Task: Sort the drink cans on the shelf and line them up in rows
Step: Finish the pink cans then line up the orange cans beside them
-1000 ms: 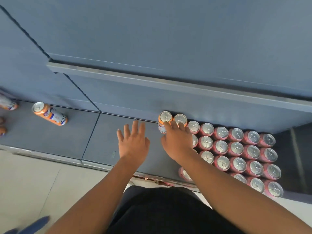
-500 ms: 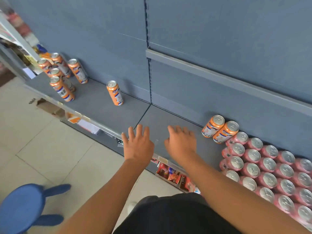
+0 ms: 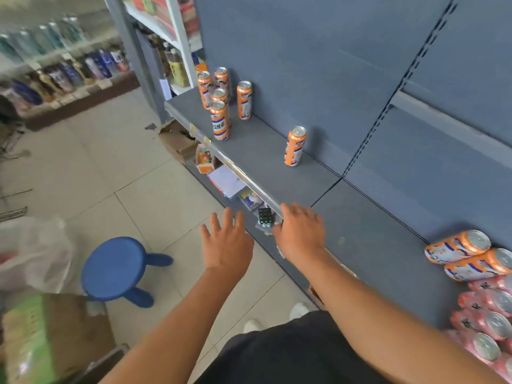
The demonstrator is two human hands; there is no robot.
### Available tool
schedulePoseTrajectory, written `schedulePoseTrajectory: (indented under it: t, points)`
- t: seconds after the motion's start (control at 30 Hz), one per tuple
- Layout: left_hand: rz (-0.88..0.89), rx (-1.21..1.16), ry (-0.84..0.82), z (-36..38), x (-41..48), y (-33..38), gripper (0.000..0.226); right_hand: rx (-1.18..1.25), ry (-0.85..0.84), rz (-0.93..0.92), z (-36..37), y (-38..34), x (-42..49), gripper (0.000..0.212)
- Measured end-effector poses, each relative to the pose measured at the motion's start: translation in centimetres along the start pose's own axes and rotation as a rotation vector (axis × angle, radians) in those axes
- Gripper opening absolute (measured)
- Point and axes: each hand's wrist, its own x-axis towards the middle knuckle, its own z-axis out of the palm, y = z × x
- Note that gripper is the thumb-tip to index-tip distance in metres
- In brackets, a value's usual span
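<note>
Orange can (image 3: 295, 146) beyond hands (image 3: 227, 245) (image 3: 300, 234) (both empty)

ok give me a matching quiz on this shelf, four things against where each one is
1 lone orange can
2 pink cans
3 blue stool
4 right hand

a on the floor tiles
b packed in rows at the shelf right end
c over the shelf front edge
d upright alone, mid-shelf

Pairs: 1-d, 2-b, 3-a, 4-c
</note>
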Motion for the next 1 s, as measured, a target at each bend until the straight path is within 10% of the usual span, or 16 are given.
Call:
schedulePoseTrajectory:
  t: [1.0]
  points:
    - [-0.092,0.024,-0.023,-6.6,32.0,-4.8,0.050,0.016,-0.107,0.010,-0.1,-3.8,31.0,0.037]
